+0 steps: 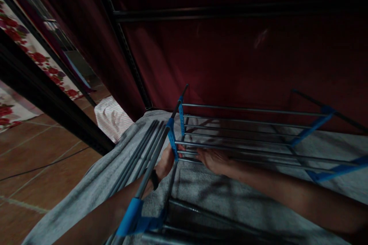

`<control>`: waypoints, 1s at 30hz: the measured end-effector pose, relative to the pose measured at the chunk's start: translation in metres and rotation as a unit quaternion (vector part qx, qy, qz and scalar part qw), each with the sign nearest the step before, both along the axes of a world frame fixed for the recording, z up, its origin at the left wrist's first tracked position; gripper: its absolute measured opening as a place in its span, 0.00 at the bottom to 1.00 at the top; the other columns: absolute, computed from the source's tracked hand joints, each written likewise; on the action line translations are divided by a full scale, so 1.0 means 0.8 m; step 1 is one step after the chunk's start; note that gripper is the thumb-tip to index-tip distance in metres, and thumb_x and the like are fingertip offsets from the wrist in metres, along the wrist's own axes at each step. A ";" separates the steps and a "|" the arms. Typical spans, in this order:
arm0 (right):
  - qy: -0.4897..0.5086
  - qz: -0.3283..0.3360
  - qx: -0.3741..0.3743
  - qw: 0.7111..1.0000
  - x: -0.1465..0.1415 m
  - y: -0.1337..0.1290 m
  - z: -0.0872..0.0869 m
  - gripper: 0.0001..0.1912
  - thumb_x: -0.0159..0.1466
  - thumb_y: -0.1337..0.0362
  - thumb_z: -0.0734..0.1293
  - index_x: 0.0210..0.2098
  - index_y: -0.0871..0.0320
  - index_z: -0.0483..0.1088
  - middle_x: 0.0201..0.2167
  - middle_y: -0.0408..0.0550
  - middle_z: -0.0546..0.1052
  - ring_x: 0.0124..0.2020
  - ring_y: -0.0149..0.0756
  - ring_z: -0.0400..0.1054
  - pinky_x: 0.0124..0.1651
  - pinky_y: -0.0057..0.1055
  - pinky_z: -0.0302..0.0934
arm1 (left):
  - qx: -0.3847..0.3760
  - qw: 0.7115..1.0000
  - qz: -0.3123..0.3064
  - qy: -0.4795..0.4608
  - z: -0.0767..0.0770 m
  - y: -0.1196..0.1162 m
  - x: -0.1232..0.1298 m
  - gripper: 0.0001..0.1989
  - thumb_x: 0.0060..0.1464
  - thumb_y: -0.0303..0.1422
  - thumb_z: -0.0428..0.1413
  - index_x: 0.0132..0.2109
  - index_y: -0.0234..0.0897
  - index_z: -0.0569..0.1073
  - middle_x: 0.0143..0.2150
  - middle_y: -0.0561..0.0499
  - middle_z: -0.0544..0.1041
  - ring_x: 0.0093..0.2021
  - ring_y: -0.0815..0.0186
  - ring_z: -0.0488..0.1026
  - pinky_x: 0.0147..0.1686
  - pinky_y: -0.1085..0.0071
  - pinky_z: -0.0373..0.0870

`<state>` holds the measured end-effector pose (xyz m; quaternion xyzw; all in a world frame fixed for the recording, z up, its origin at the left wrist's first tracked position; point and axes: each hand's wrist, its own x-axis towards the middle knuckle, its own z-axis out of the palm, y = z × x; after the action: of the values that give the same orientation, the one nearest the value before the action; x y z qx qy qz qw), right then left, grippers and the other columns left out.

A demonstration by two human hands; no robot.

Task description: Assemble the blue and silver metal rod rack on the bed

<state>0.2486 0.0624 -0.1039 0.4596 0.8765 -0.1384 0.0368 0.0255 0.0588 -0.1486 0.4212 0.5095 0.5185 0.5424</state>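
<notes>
A rack of grey metal rods [247, 109] and blue plastic brackets stands in front of me. My left hand [166, 159], with a dark band at the wrist, is closed around the lower part of a blue bracket [172, 139] at the rack's left end; part of its fingers is hidden behind the bracket. Just to the right, my right hand [214, 159] has its fingers closed on a lower metal rod [188, 152] near that bracket. Another blue bracket [130, 216] sits close to me on the same long side tube.
Several loose metal tubes [138, 151] lie left of the rack on a grey blanket [86, 195]. Blue brackets [339, 169] hold the rack's right end. Behind hangs a dark red curtain [230, 57] on a black frame [172, 14]. A striped cloth [112, 116] and tiled floor [25, 172] are at left.
</notes>
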 end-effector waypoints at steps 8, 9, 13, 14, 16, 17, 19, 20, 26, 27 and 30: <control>0.016 0.007 -0.021 1.000 0.003 0.010 -0.001 0.21 0.77 0.52 0.52 0.50 0.55 0.72 0.40 0.51 0.82 0.40 0.41 0.77 0.37 0.31 0.60 | -0.001 1.000 0.004 -0.010 -0.006 0.003 0.000 0.20 0.57 0.50 0.52 0.23 0.45 0.73 0.24 0.46 0.72 0.29 0.56 0.67 0.35 0.59 0.66; 0.025 0.009 -0.026 0.999 0.004 0.012 -0.002 0.21 0.77 0.52 0.53 0.49 0.55 0.72 0.40 0.50 0.82 0.39 0.39 0.76 0.36 0.31 0.59 | -0.002 1.000 0.003 -0.011 -0.007 0.003 0.000 0.20 0.57 0.49 0.52 0.23 0.45 0.73 0.25 0.46 0.73 0.29 0.57 0.67 0.34 0.60 0.66; 0.044 0.015 -0.040 0.998 0.005 0.017 -0.004 0.19 0.76 0.54 0.54 0.46 0.56 0.72 0.40 0.48 0.81 0.37 0.37 0.74 0.36 0.31 0.57 | -0.003 1.000 0.001 -0.016 -0.012 0.007 0.002 0.21 0.58 0.48 0.50 0.26 0.40 0.74 0.23 0.49 0.70 0.27 0.62 0.65 0.33 0.65 0.65; 0.043 0.012 -0.040 0.998 0.005 0.018 -0.004 0.18 0.76 0.55 0.55 0.46 0.56 0.72 0.40 0.48 0.81 0.36 0.37 0.73 0.36 0.31 0.57 | -0.002 1.000 0.000 -0.017 -0.013 0.008 0.002 0.21 0.57 0.48 0.49 0.27 0.39 0.75 0.23 0.49 0.70 0.27 0.63 0.65 0.33 0.66 0.65; 0.042 0.008 -0.038 0.998 0.006 0.017 -0.005 0.17 0.76 0.55 0.56 0.47 0.56 0.72 0.39 0.48 0.81 0.36 0.37 0.73 0.35 0.31 0.56 | -0.001 1.000 -0.004 -0.018 -0.016 0.010 0.002 0.21 0.57 0.47 0.49 0.29 0.37 0.76 0.23 0.51 0.70 0.26 0.65 0.65 0.33 0.68 0.65; 0.043 0.008 -0.036 0.998 0.006 0.017 -0.006 0.17 0.76 0.54 0.56 0.47 0.56 0.72 0.39 0.48 0.81 0.36 0.37 0.73 0.35 0.31 0.56 | 0.000 1.000 -0.005 -0.018 -0.017 0.011 0.002 0.21 0.57 0.47 0.49 0.30 0.37 0.76 0.23 0.51 0.70 0.26 0.65 0.65 0.32 0.68 0.65; 0.046 0.011 -0.034 0.998 0.007 0.016 -0.006 0.16 0.76 0.55 0.56 0.47 0.55 0.72 0.39 0.49 0.81 0.36 0.37 0.73 0.34 0.31 0.56 | 0.003 1.000 -0.007 -0.018 -0.021 0.012 0.001 0.20 0.57 0.47 0.49 0.30 0.37 0.75 0.22 0.51 0.70 0.26 0.65 0.65 0.32 0.69 0.64; 0.047 0.014 -0.033 0.998 0.007 0.016 -0.005 0.17 0.76 0.55 0.56 0.47 0.55 0.72 0.40 0.49 0.81 0.36 0.37 0.72 0.34 0.31 0.55 | 0.005 1.000 -0.006 -0.017 -0.022 0.013 0.001 0.20 0.56 0.47 0.49 0.30 0.37 0.75 0.22 0.52 0.70 0.26 0.65 0.65 0.31 0.69 0.64; 0.069 0.004 -0.053 0.996 0.004 0.016 -0.001 0.17 0.76 0.56 0.57 0.46 0.57 0.73 0.37 0.49 0.80 0.34 0.36 0.70 0.34 0.31 0.54 | 0.002 1.000 0.006 -0.011 -0.023 0.014 0.003 0.21 0.57 0.49 0.49 0.25 0.39 0.70 0.19 0.53 0.67 0.24 0.66 0.63 0.30 0.68 0.63; 0.077 0.002 -0.060 0.995 0.003 0.016 -0.001 0.16 0.75 0.56 0.57 0.45 0.57 0.73 0.36 0.48 0.79 0.33 0.35 0.69 0.34 0.31 0.54 | 0.004 1.000 0.006 -0.011 -0.021 0.013 0.003 0.20 0.57 0.48 0.49 0.25 0.40 0.70 0.20 0.53 0.67 0.24 0.66 0.63 0.30 0.68 0.63; 0.100 0.002 -0.076 0.992 0.000 0.019 -0.006 0.15 0.75 0.56 0.59 0.42 0.58 0.74 0.34 0.47 0.78 0.32 0.35 0.67 0.34 0.31 0.54 | 0.010 1.000 0.000 -0.010 -0.013 0.008 0.004 0.18 0.57 0.46 0.49 0.27 0.40 0.72 0.21 0.52 0.67 0.26 0.64 0.64 0.32 0.66 0.65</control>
<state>0.2489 0.0776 -0.1089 0.4376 0.8638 -0.2493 -0.0160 0.0290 0.0650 -0.1592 0.4215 0.4992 0.5276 0.5430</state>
